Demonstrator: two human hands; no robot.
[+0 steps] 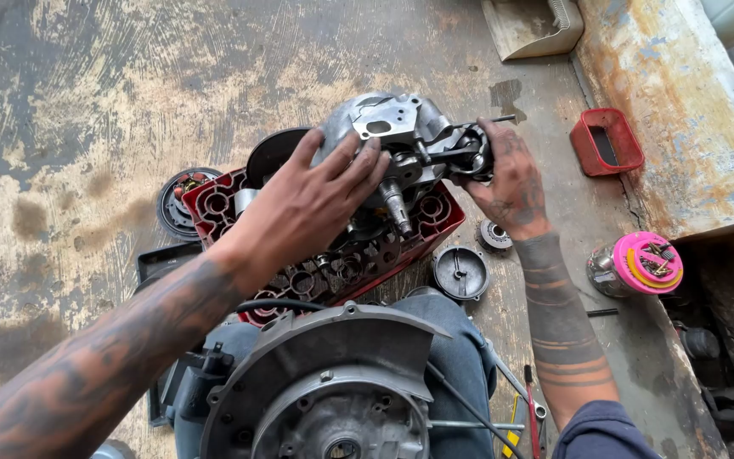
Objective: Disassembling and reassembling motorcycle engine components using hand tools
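A grey metal engine case (392, 127) rests on an upturned red plastic crate (214, 204) on the stained floor. My left hand (307, 200) lies flat on the case's near side, fingers spread, pressing it. At the case's right end my right hand (511, 183) grips a round bearing-like part (473, 153), where a thin dark rod (494, 120) sticks out. A short shaft (395, 204) points down from the case between my hands.
A grey engine cover (333, 382) lies on my lap at the bottom. Round metal parts (460, 272) (178, 200) sit on the floor beside the crate. A red tray (606, 140), a pink-lidded jar (639, 265) and hand tools (528, 408) lie to the right.
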